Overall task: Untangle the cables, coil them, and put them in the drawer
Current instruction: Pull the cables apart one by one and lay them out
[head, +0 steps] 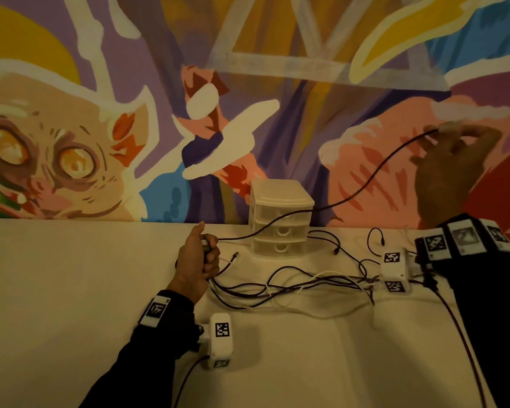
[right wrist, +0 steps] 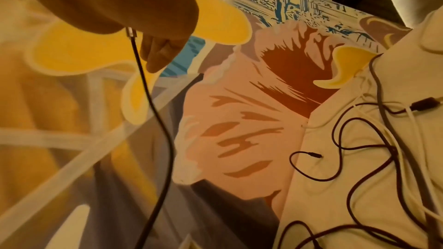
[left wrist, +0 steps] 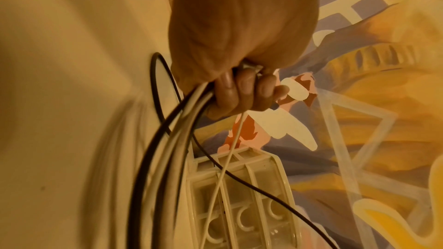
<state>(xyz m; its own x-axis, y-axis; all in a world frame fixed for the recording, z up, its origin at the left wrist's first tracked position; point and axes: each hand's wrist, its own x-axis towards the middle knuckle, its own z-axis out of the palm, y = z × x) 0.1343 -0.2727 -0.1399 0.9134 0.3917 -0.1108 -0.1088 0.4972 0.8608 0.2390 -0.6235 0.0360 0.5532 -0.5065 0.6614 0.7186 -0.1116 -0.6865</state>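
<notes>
A tangle of dark and white cables (head: pixel 301 285) lies on the cream table (head: pixel 56 290) in front of a small clear three-drawer unit (head: pixel 280 217), drawers closed. My left hand (head: pixel 199 262) rests on the table left of the unit, fist curled around a bundle of cable strands (left wrist: pixel 182 113). One dark cable (head: pixel 362 184) runs from that fist up across the drawer unit to my right hand (head: pixel 451 160), raised high at the right, which pinches the cable's plug end (right wrist: pixel 130 32). The drawer unit (left wrist: pixel 242 196) shows below my left fist.
A painted mural wall (head: pixel 248 83) rises directly behind the table. White tagged camera boxes (head: pixel 395 269) hang at both wrists. Loose cable ends (right wrist: pixel 314 155) lie on the table at the right, near the wall. Bare tabletop stretches to the left and front.
</notes>
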